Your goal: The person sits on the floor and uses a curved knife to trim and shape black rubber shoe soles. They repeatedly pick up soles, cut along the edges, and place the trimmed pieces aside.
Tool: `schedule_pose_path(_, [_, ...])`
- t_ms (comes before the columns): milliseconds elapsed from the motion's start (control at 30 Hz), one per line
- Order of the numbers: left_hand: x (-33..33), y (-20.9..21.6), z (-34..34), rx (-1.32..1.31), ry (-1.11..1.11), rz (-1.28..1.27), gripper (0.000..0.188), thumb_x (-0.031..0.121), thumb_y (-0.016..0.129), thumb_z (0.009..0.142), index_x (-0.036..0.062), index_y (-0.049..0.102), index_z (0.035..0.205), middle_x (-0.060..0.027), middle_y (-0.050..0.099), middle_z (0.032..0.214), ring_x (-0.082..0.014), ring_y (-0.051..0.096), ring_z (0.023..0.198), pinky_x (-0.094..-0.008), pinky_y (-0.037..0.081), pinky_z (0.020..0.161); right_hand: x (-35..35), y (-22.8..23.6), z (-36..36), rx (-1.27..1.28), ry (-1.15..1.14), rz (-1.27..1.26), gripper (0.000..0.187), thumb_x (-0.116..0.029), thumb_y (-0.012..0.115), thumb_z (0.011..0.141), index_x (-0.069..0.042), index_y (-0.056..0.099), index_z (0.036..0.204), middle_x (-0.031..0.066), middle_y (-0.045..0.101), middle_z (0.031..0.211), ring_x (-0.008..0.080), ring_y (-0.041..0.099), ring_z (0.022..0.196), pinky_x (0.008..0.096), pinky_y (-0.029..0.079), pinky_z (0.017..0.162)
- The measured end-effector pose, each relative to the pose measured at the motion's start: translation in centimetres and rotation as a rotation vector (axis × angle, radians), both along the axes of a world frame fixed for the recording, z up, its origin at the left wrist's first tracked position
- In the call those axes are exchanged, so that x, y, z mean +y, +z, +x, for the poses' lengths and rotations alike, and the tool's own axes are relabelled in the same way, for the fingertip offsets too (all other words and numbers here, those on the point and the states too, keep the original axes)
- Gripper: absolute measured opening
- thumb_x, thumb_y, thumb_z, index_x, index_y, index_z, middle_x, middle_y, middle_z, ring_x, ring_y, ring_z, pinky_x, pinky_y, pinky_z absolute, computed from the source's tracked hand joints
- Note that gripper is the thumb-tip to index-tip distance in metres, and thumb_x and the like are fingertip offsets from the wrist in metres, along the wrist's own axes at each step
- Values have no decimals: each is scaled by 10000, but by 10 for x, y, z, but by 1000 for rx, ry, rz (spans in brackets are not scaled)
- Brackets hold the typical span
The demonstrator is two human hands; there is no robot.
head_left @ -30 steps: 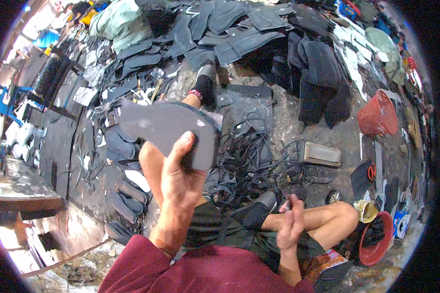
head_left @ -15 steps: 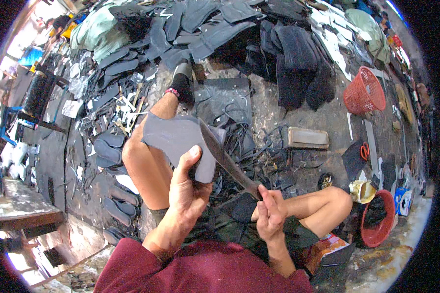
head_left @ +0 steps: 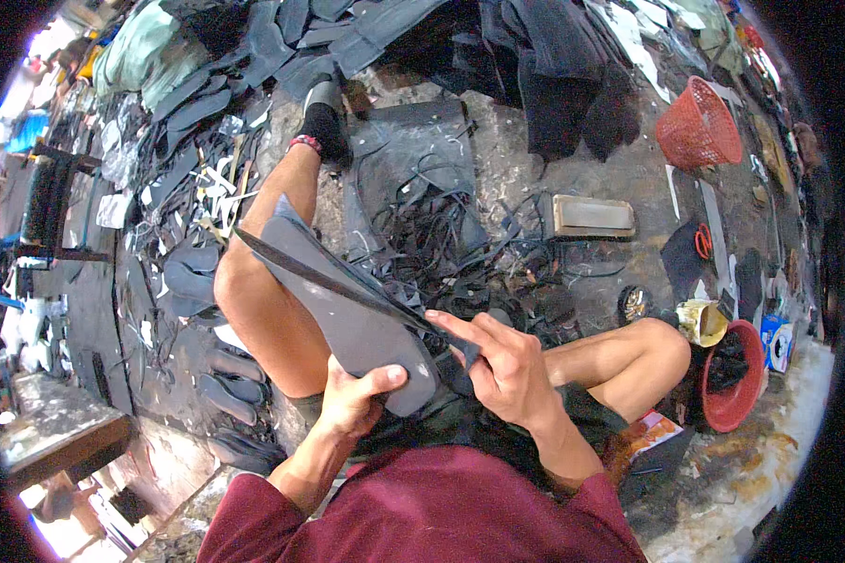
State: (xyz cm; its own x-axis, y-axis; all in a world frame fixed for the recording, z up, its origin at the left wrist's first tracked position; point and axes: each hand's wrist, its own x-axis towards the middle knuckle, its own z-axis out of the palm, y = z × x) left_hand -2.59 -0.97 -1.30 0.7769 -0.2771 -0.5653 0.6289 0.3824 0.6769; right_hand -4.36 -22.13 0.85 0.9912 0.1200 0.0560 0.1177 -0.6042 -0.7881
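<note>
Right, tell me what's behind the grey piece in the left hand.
Around the grey piece, a bare leg and tangled black strips show. Whatever lies directly behind is covered, as are most fingers of the left hand.

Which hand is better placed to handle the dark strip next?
Probably the right hand: its index finger is at the near end of the dark strip. The left hand grips the grey piece, so seems less free.

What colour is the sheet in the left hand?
Grey sheet, seen best in the head view.
</note>
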Motion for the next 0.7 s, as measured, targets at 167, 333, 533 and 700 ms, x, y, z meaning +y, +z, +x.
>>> schedule_pose_path(167, [20, -4, 3, -42, -145, 27, 679, 114, 890, 657, -9, 572, 1244, -84, 657, 1121, -211, 633, 1024, -380, 508, 947, 25, -30, 27, -58, 27, 72, 504, -107, 647, 874, -213, 606, 1365, 98, 595, 814, 311, 643, 690, 416, 525, 617])
schedule_pose_path(333, [22, -1, 6, -82, -283, 46, 669, 147, 905, 663, -18, 589, 1229, -80, 664, 1116, -201, 630, 1041, -369, 510, 941, 62, -52, 72, -207, -89, 186, 524, -171, 622, 876, -234, 580, 1395, 93, 584, 821, 298, 652, 728, 400, 532, 622])
schedule_pose_path(533, [44, 24, 16, -438, -195, 48, 682, 240, 808, 805, -10, 493, 1356, -96, 643, 1176, -184, 600, 1106, -341, 472, 979, 64, -16, 32, -203, -14, 226, 507, -154, 662, 850, -243, 639, 1348, 58, 587, 802, 244, 613, 658, 364, 509, 578])
schedule_pose_path(700, [51, 33, 38, 5, 64, -42, 309, 279, 608, 1002, 58, 596, 1217, -6, 673, 1042, -135, 628, 969, -323, 497, 888, 72, -36, -4, -245, 15, 134, 512, -105, 672, 810, -225, 669, 1308, 84, 598, 960, 296, 590, 860, 415, 482, 779])
